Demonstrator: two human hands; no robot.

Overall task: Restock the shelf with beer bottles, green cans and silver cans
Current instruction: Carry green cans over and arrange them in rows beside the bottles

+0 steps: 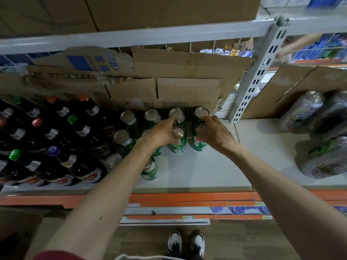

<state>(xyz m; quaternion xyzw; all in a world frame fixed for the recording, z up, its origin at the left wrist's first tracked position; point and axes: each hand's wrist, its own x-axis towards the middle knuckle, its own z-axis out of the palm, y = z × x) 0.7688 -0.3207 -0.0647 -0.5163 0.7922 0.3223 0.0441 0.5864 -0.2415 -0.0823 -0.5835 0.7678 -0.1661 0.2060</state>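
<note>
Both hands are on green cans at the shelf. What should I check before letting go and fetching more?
1. Left hand grips green can by its top: ok.
2. Right hand grips neighbouring green can: ok.
3. Both cans upright: ok.
4. Both bases fully down on the shelf: cannot tell.
5. Bare shelf in front for more cans: ok.
6. Beer bottles apart from both hands: ok.

Bare left hand [159, 135], bare right hand [214, 133], dark red sleeve [54, 256]; black-and-white trainers [197, 243]
</note>
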